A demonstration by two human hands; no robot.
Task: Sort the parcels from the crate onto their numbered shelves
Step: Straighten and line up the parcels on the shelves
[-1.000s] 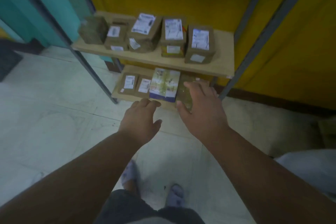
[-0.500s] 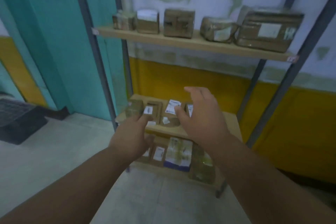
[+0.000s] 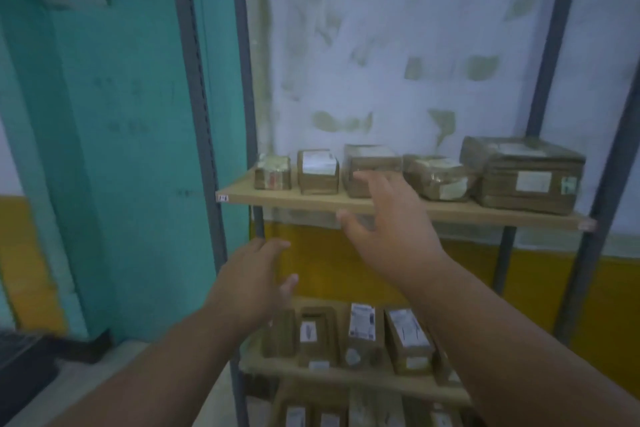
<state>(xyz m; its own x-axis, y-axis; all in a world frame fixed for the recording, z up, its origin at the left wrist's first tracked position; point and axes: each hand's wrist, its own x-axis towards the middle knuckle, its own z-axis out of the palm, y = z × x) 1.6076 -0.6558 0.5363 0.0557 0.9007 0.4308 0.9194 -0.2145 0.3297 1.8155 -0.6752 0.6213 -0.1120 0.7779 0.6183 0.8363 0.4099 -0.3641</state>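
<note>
Both hands have risen from the low shelves toward the upper shelf as the view tilted up, and neither carries a parcel. Five parcels sit in a row on that upper shelf: a small taped one at the left end, a labelled box beside it, a brown box in the middle, a wrapped bundle, and a large flat carton at the right end. Right hand is raised in front of the shelf edge, grip apart, fingers spread, fingertips overlapping the brown box; contact cannot be told. Left hand is lower, below the shelf, grip apart, fingers relaxed, holding nothing. More labelled parcels stand on the middle shelf under the arms, and others show on a lower level at the bottom edge. Grey metal uprights frame the rack. Behind: white patchy wall above, yellow band below, teal panel at left. Blurry overall.
</note>
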